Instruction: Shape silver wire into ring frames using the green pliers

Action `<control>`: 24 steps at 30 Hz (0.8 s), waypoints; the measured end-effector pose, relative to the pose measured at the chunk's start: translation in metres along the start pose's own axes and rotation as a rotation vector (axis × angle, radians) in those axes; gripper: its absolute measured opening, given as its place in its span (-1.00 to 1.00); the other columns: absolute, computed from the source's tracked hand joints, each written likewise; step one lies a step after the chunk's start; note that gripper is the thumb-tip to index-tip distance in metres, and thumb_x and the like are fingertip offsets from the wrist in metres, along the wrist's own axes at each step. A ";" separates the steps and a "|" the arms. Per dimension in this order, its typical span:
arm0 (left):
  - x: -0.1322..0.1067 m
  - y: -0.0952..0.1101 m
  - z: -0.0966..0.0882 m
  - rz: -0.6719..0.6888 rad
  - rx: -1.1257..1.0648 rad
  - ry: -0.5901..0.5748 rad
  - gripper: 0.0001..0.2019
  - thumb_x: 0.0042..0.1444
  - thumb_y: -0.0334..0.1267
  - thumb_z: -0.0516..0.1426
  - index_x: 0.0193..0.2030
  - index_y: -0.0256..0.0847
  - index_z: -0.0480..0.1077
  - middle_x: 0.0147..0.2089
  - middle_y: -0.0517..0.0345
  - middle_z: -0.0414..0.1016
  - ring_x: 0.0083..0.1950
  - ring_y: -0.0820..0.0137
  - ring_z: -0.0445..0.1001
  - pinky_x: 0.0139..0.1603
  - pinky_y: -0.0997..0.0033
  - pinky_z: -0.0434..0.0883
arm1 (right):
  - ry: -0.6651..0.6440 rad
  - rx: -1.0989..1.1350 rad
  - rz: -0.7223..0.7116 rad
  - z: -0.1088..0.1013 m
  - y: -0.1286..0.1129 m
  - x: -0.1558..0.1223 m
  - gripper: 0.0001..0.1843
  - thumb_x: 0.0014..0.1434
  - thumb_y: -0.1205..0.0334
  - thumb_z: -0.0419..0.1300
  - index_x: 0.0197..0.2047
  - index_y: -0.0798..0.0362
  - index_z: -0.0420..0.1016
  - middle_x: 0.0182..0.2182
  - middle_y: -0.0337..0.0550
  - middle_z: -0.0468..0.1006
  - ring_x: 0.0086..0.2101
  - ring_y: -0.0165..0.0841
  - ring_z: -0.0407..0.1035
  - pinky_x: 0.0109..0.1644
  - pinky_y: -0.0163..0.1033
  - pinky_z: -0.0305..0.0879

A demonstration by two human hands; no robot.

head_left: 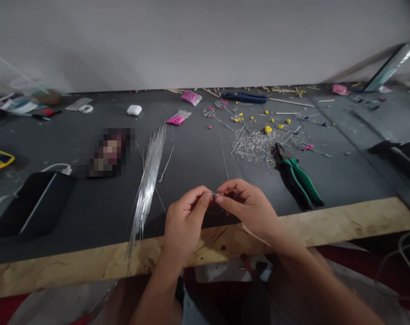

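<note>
Item: wire (214, 195), thin, silvery; pinched between the fingertips of both hands, above the near edge of the counter (198, 158). A fine curve shows below the fingers; the full shape is hidden.

Left hand (182, 221): thumb and forefinger closed on the wire. Right hand (250, 205): thumb and forefinger likewise, fingertips close to the left's; other fingers curled.

Progress, as judged: under way; the held piece appears partly shaped, bare of any visible colour. Seemingly worked: two looped pieces (209, 111) with pink, lying beyond the hands; one twisted strand (166, 164), beside the bundle. Seemingly unworked: bundle (149, 176) of straight wires, left of the hands, its near end over the counter's wooden edge. Offcuts (250, 142): one heap, right of centre. Pliers (297, 180), green and black: laid down beside the heap. Yellow lumps (268, 129): scattered at and beyond the heap. Final count: cannot be told.

Markings: none legible. Pink packets (178, 117), two: no readable label. White case (134, 110): no visible mark. Pixelated object (110, 152), left: contents obscured.
</note>
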State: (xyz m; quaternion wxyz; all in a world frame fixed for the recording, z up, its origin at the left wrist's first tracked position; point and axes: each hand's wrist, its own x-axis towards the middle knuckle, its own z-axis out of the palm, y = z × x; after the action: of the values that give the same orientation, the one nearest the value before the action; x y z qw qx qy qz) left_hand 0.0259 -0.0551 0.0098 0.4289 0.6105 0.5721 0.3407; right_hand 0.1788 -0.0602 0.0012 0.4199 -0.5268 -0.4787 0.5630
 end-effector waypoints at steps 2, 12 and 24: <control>0.000 0.000 0.000 -0.015 -0.025 -0.002 -0.79 0.17 -0.14 0.05 -0.33 -0.14 0.45 -0.40 0.25 0.50 -0.35 0.46 0.42 -0.33 0.54 0.34 | 0.010 -0.015 0.022 0.001 -0.002 -0.001 -0.88 0.08 0.17 0.21 -0.30 0.01 0.44 -0.47 -0.27 0.49 -0.44 -0.46 0.37 -0.41 -0.35 0.30; 0.003 -0.004 0.000 -0.040 -0.059 0.029 -0.84 0.12 -0.18 0.11 -0.24 -0.11 0.50 -0.30 0.20 0.60 -0.24 0.40 0.54 -0.20 0.47 0.44 | 0.058 -0.064 0.021 0.000 -0.006 0.000 -0.89 0.09 0.18 0.19 -0.35 0.02 0.49 -0.56 -0.30 0.45 -0.54 -0.48 0.31 -0.45 -0.35 0.26; 0.003 -0.004 0.001 -0.046 -0.027 0.032 -0.83 0.11 -0.16 0.12 -0.23 -0.09 0.51 -0.28 0.20 0.61 -0.23 0.38 0.55 -0.20 0.45 0.45 | 0.037 -0.134 -0.004 -0.001 -0.008 -0.001 -0.88 0.11 0.18 0.16 -0.37 0.02 0.47 -0.57 -0.31 0.39 -0.53 -0.47 0.29 -0.44 -0.35 0.25</control>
State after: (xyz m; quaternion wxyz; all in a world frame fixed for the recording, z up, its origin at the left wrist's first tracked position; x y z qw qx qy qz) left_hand 0.0252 -0.0521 0.0053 0.4355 0.5859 0.5881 0.3483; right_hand 0.1800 -0.0592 0.0095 0.3939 -0.5630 -0.5084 0.5190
